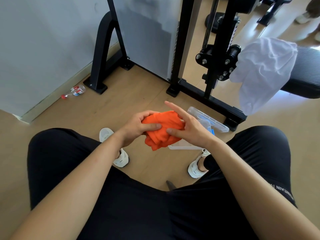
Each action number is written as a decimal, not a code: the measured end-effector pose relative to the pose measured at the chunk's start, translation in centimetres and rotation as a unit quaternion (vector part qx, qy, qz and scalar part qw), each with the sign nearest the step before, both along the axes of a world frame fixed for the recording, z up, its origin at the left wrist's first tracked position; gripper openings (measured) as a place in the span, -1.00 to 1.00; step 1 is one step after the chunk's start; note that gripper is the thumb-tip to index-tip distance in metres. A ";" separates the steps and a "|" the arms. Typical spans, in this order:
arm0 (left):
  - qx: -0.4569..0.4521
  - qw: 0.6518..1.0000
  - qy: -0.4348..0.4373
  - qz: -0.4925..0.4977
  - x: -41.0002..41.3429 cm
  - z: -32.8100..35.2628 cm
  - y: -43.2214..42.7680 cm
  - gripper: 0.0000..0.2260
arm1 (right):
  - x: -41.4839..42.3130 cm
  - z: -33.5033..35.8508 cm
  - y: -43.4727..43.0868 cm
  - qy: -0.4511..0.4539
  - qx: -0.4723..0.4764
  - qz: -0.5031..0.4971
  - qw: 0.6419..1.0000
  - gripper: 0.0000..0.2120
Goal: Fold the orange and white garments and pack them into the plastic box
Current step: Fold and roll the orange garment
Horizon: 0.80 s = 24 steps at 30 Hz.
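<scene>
**Wooden gym floor, orange garment bunched in both hands above the box**

Pale wooden floor and a grey wall filled the view, seen from a seated person in black shorts looking down between the knees.

Both hands met in mid-air over the floor around the orange garment, crumpled into a loose bundle. Curled round its left side, the left hand had its thumb lying across the top of the cloth and its fingers wrapped over the far edge. On the other side the right hand pinched the bundle, thumb pressed flat on the near face and the lower fingers tucked behind the fabric, while the forefinger stuck out straight and touched nothing.

Directly below the hands the clear plastic box stood on the floor. The garment and the right wrist covered most of it, so what lay inside could not be made out; only a near rim and a blue fitting at its right side showed. Its clear lid lay just behind, tilted against the box.

White shoes stood either side of the box. Further back a black machine frame rose out of view, and the white garment hung crumpled over the end of a black padded bench, well apart from the box. By the wall, a small bottle lay on its side
</scene>
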<state>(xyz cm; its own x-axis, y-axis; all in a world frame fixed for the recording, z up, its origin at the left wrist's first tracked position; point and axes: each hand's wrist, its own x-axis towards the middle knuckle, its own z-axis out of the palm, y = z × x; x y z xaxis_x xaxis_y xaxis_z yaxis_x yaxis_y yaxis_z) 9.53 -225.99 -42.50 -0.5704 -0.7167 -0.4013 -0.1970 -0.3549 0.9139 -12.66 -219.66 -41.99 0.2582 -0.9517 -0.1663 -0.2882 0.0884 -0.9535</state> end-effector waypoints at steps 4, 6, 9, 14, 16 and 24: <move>0.030 0.998 0.039 0.029 -0.7 -0.6 -1.0 -0.71 | -1.6 -0.9 -0.1 -0.065 0.018 -0.055 0.996 -0.47; 0.027 0.999 0.041 0.015 -1.5 -0.9 -1.3 -0.71 | -2.3 -1.6 -0.3 -0.085 0.033 -0.098 0.991 -0.54; 0.004 1.000 0.002 0.006 -3.1 -1.3 -1.7 -0.71 | -2.8 -2.7 -0.8 -0.096 0.063 -0.122 0.986 -0.56; -0.027 0.995 -0.089 0.019 -5.0 -1.5 -2.2 -0.52 | -3.1 -2.7 -1.9 -0.129 0.141 -0.115 0.975 -0.69; -0.056 0.992 -0.112 0.001 -5.6 -1.6 -2.2 -0.48 | -2.8 -2.8 -2.0 -0.112 0.152 -0.101 0.977 -0.65; -0.010 0.999 -0.034 0.029 -5.1 -1.7 -2.9 -0.67 | -3.1 -3.2 -2.7 -0.130 0.110 -0.161 0.972 -0.75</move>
<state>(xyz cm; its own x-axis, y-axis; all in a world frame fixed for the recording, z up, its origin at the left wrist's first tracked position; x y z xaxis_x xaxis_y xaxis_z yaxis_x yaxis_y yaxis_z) 4.45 -228.94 -44.20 -0.4995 -0.7557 -0.4234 -0.2383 -0.3500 0.9059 -15.79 -222.39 -45.24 0.0127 -0.9391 -0.3433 0.0362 0.3436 -0.9384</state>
